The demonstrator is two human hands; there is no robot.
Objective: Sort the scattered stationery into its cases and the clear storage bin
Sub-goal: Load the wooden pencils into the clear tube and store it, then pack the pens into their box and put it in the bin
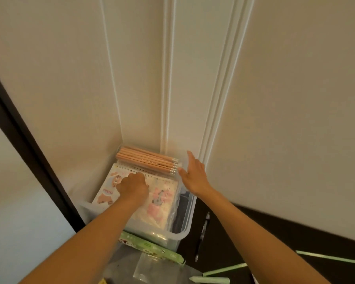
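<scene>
The clear storage bin point(183, 232) stood on the dark desk point(244, 228), pushed into the corner where the pale panelled wall point(285, 99) met it. I had both arms stretched out over it.

My left hand point(132, 186) was down inside the bin, knuckles up and fingers curled under, resting on the cartoon-printed notebooks point(162, 201) that lay flat in a stack there. Their punched binding edge faced the far end. The fingertips were tucked out of sight beneath the hand, so I could not tell whether they pinched a page or only pressed on the cover.

My right hand point(194, 173) was open, fingers straight and held together, palm turned towards the bin's far right corner. It sat right at the rim, beside the eraser ends of a bundle of wooden pencils point(148, 159). Whether the thumb touched the bundle was unclear. The pencils lay side by side across the far end of the bin, just beyond the notebooks, their eraser tips pointing right.

Outside the bin, a black pen point(202, 235) lay on the desk just to its right, running roughly along the bin's side. Against the near wall of the bin leaned a long green case point(152, 248) with small printed pictures, and nearer to me lay a clear plastic pouch point(150, 267). Further right, well apart from the bin, several pale green pens or pen parts point(223, 270) were scattered over the dark surface, one of them a capped piece point(209, 279) at the lower edge.
</scene>
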